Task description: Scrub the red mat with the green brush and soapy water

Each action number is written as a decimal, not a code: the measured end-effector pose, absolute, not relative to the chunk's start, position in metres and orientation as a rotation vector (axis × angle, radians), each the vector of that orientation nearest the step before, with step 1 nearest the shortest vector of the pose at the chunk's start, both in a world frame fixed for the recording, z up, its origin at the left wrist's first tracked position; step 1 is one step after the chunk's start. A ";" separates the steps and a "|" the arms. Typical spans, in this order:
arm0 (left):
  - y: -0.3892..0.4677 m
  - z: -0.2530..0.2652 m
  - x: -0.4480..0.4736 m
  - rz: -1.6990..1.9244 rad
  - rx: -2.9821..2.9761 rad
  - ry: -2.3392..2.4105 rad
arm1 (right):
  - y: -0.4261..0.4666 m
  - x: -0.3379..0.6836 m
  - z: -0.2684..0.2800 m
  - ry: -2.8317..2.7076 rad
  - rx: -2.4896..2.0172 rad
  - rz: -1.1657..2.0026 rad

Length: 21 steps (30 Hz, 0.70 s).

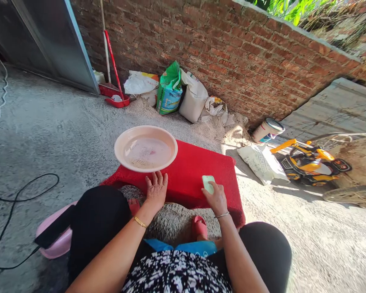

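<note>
Green bar (208, 180), jutting past right fingers (214, 188), seemingly gripped

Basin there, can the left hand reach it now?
Most likely, yes: the left hand is empty and very close to the near rim of the basin, with nothing seen in between.

We look down at a red cloth-covered worktop (198, 162). Our left hand (156, 190), fingers spread, is at its near side, just beside a pale basin (120, 149) with shallow water in it. Our right hand (216, 200) grips a pale green block (208, 179) over the cloth's right part. Beyond, we see a green bag (170, 93) and a white sack (193, 99) near a brick wall (201, 36), a red dustpan (118, 103) to their left, and a yellow toy digger (311, 166) off to the right.
</note>
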<state>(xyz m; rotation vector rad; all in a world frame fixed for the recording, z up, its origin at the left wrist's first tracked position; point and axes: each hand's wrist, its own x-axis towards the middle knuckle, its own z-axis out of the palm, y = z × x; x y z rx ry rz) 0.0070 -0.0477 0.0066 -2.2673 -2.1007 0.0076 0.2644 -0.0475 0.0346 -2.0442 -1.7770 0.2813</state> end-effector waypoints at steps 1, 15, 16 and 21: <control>-0.048 0.007 0.006 0.015 -2.274 -2.091 | -0.045 0.247 0.033 -1.847 -1.989 0.305; -0.046 0.011 0.012 0.088 -2.227 -2.062 | -0.052 0.325 0.039 -1.547 -2.391 0.291; -0.045 0.010 0.012 0.086 -2.220 -2.070 | -0.058 0.337 0.042 -1.464 -2.433 0.292; -0.044 0.004 0.010 0.081 -2.223 -2.063 | -0.082 0.347 0.042 -1.302 -2.276 0.408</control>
